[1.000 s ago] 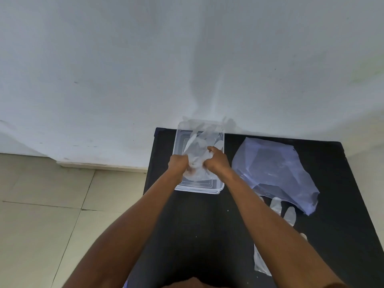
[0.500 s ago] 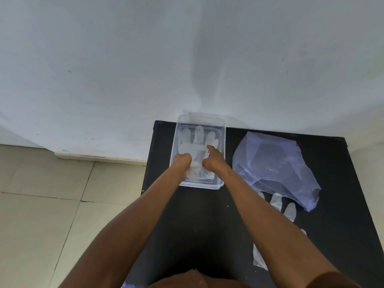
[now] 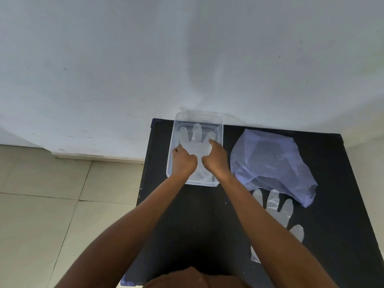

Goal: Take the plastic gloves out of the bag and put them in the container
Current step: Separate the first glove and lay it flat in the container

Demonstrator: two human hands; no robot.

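A thin, translucent plastic glove [image 3: 195, 146] lies flat inside the clear rectangular container [image 3: 220, 129] on the matte black desk [image 3: 187, 215]. Both hands press it down: left hand [image 3: 184, 160] apparently curled, right hand [image 3: 216, 159] with fingers [image 3: 212, 141] extended. A second glove [image 3: 276, 206] lies beside the crinkled bluish bag [image 3: 270, 163]. A second ago the glove was crumpled; now it is spread.

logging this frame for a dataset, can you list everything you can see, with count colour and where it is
container: 1, clear plastic, far left corner of the table, against the wall
glove in container: 1, translucent white, flat inside, fingers toward the wall
glove on table: 1, translucent white, right of the right forearm, partly under the bag
bag: 1, pale lilac plastic, right of the container
table: 1, black
floor: beige tiles, left
wall: white
left hand: on the glove in the container
right hand: on the same glove
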